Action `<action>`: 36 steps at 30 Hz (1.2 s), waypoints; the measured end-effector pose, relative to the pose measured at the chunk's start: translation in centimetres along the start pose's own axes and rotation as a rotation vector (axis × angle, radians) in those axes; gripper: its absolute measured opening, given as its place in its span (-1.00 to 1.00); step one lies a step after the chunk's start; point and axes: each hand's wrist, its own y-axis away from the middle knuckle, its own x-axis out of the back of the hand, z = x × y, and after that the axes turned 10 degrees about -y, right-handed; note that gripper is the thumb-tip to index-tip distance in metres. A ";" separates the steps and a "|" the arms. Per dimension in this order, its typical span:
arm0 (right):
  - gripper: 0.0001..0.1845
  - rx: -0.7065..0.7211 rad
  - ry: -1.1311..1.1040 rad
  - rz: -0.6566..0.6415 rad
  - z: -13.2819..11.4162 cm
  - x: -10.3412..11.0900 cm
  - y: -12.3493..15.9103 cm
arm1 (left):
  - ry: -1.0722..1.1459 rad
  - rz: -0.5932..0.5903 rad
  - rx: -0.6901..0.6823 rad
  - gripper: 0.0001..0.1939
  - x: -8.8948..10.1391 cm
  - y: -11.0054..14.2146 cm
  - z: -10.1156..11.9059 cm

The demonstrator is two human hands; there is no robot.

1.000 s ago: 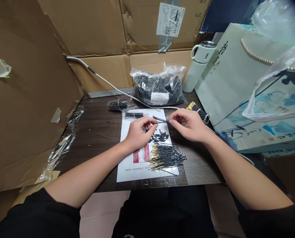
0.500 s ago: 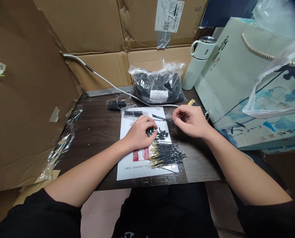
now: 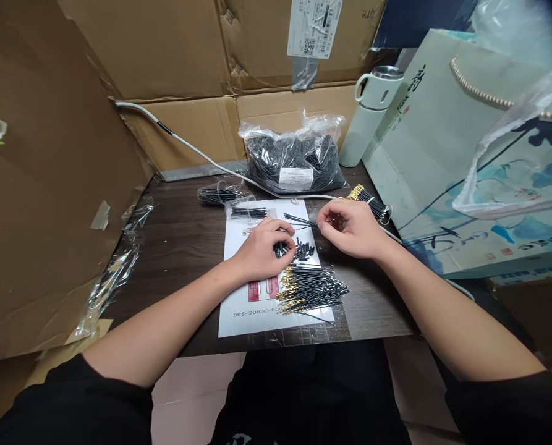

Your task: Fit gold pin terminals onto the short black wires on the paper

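My right hand (image 3: pixel 350 228) is closed in a pinch at the right end of a few thin black wires (image 3: pixel 298 219), which point left over the printed paper sheet (image 3: pixel 238 309). My left hand (image 3: pixel 264 248) curls over a small heap of short black tubes (image 3: pixel 306 249), thumb and fingertips close together. Whether a tube sits between those fingertips is too small to tell. Nearer to me lies a spread pile of black wires with gold-coloured terminals (image 3: pixel 310 289), partly on the sheet.
Behind the hands are a clear bag of black pieces (image 3: pixel 297 157), bundled black wires (image 3: pixel 220 196) and a gold-tipped bundle (image 3: pixel 368 201). A white cable (image 3: pixel 196 148) crosses the table. A pale flask (image 3: pixel 373 117) and a large paper bag (image 3: pixel 424 154) stand right; cardboard walls (image 3: pixel 174 49) enclose the back and left.
My right hand has shifted slightly left, its fingertips now at the thin black wires. The left hand stays over the tubes with barely any movement.
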 end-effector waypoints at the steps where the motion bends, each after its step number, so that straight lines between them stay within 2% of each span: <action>1: -0.93 -0.003 0.004 0.005 0.0 0.0 0.0 | -0.010 -0.008 -0.011 -0.89 0.1 0.0 0.1; 12: -0.94 -0.014 -0.006 0.021 0.0 0.1 -0.1 | -0.158 -0.068 -0.064 -0.88 0.5 0.1 0.4; 20: -0.96 -0.037 -0.018 0.025 0.6 -0.2 0.0 | -0.232 -0.074 -0.050 -0.87 0.7 0.1 0.6; 26: -0.95 -0.040 -0.038 0.033 0.6 -0.3 0.0 | -0.191 -0.071 -0.066 -0.88 0.5 0.1 0.2; 30: -0.96 -0.052 -0.059 0.067 0.6 -0.2 -0.1 | -0.086 0.005 -0.057 -0.88 0.1 0.1 0.0; 32: -0.96 -0.060 -0.085 0.083 0.6 -0.1 -0.1 | -0.022 0.080 -0.005 -0.89 -0.1 0.0 0.0; 36: -0.96 -0.063 -0.137 0.101 0.3 0.3 -0.1 | 0.109 0.191 0.241 -0.91 -0.4 -0.2 0.1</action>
